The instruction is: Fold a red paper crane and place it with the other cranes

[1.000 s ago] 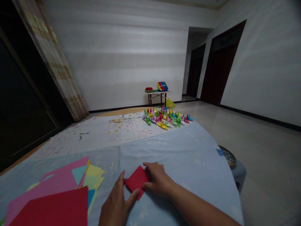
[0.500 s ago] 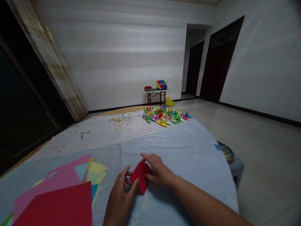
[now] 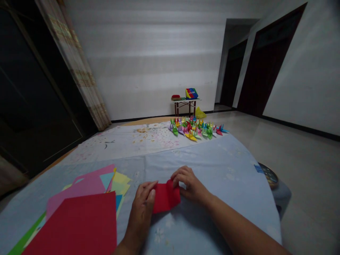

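Observation:
A small folded piece of red origami paper [image 3: 162, 198] lies between my hands, just over the light blue tablecloth [image 3: 225, 170]. My left hand [image 3: 143, 203] is closed on its left edge, thumb and fingers pressed together there. On the other side, my right hand [image 3: 190, 184] pinches the upper right corner, where a flap stands up along a crease. The fingertips of my right hand are partly hidden behind the paper. To the left of my left hand lies a pile of coloured sheets, with a large red sheet [image 3: 79, 223] on top.
Several folded paper cranes [image 3: 191, 134] stand in a cluster at the table's far right. Beyond the table, a small stand [image 3: 186, 100] carries a colourful box [image 3: 191, 93]. A grey stool [image 3: 283, 198] with a round container [image 3: 268, 176] is beside the right edge.
The red paper has turned from a diamond position to a wider rectangle with a raised right flap. My right hand now pinches its upper right corner. The view has shifted left.

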{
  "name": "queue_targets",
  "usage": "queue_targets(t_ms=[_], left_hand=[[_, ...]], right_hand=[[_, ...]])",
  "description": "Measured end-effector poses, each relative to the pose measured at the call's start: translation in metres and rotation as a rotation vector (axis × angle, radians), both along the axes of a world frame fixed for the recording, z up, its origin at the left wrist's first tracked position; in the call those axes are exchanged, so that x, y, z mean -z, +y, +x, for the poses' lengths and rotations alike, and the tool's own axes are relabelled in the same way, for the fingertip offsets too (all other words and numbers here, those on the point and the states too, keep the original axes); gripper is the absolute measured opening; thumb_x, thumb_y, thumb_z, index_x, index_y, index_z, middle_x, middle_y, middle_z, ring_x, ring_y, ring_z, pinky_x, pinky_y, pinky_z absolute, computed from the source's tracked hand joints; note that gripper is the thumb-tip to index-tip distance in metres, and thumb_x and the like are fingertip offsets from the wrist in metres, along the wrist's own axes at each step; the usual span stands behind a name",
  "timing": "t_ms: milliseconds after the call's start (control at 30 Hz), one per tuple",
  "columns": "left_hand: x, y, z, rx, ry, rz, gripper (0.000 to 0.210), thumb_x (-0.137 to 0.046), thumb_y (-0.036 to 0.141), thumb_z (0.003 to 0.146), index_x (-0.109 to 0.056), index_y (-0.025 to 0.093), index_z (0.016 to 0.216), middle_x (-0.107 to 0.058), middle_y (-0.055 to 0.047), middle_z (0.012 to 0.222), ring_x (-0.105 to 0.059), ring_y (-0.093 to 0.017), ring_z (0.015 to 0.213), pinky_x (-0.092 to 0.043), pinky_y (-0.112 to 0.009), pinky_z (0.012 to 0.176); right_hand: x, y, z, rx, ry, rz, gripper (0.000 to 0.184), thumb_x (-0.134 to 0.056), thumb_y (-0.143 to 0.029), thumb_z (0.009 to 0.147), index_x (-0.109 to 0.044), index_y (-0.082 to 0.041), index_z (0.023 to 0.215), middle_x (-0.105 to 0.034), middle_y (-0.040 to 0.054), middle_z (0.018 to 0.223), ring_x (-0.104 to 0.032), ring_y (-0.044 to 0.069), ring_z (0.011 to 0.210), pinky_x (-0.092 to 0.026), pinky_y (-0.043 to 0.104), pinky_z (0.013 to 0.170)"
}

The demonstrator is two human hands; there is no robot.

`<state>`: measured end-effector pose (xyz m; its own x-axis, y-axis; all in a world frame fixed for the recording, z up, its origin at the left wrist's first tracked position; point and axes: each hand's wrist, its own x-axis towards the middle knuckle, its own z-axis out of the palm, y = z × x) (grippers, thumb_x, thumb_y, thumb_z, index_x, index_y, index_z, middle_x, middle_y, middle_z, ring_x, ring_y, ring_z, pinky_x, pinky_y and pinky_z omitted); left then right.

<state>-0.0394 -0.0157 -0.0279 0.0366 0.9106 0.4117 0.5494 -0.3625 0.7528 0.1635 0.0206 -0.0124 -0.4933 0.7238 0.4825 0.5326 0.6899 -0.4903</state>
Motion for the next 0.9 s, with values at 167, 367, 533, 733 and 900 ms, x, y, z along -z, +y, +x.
queue_targets(t_ms=[167,367,533,733,900], left_hand=[[0.009,0.011,-0.004,-0.081,0.042,-0.02,0.027,-0.047,0.034,0.078,-0.063,0.021,0.096,-0.056,-0.006,0.099,-0.054,-0.021,0.098,-0.043,-0.037,0.09],[0.018,0.019,-0.008,-0.126,0.166,-0.014,0.026,-0.043,0.026,0.08,-0.063,0.02,0.095,-0.054,-0.006,0.102,-0.053,-0.021,0.101,-0.042,-0.038,0.092],[0.008,0.007,-0.003,-0.096,0.487,0.164,0.028,-0.046,0.018,0.081,-0.063,0.023,0.103,-0.048,-0.01,0.123,-0.041,-0.026,0.117,-0.031,-0.046,0.098],[-0.005,-0.012,0.011,0.159,0.728,0.063,0.026,-0.048,0.017,0.083,-0.063,0.027,0.102,-0.064,-0.004,0.108,-0.05,-0.025,0.105,-0.029,-0.05,0.092],[0.001,-0.011,0.01,0.116,0.753,0.036,0.02,-0.054,0.019,0.081,-0.065,0.029,0.094,-0.065,-0.002,0.108,-0.048,-0.027,0.11,-0.022,-0.054,0.094]], right_hand=[[0.003,0.003,0.01,0.033,-0.065,-0.004,0.01,-0.056,-0.015,0.075,-0.063,-0.023,0.078,-0.062,0.0012,0.103,-0.047,0.018,0.102,-0.031,0.033,0.09],[0.008,0.006,0.021,-0.004,-0.254,-0.041,0.012,-0.062,-0.026,0.075,-0.068,-0.031,0.084,-0.058,-0.0027,0.116,-0.038,0.021,0.115,-0.027,0.036,0.093],[0.011,0.007,0.023,-0.007,-0.33,-0.07,0.016,-0.063,-0.023,0.074,-0.069,-0.034,0.085,-0.062,-0.0036,0.111,-0.041,0.022,0.113,-0.025,0.038,0.093],[0.016,0.011,0.027,-0.019,-0.382,-0.179,0.015,-0.064,-0.028,0.075,-0.07,-0.035,0.086,-0.066,-0.0035,0.103,-0.043,0.024,0.11,-0.025,0.039,0.09],[0.014,0.013,0.032,-0.057,-0.336,-0.204,0.013,-0.064,-0.031,0.076,-0.071,-0.033,0.087,-0.066,-0.0008,0.101,-0.046,0.022,0.103,-0.027,0.036,0.087]])
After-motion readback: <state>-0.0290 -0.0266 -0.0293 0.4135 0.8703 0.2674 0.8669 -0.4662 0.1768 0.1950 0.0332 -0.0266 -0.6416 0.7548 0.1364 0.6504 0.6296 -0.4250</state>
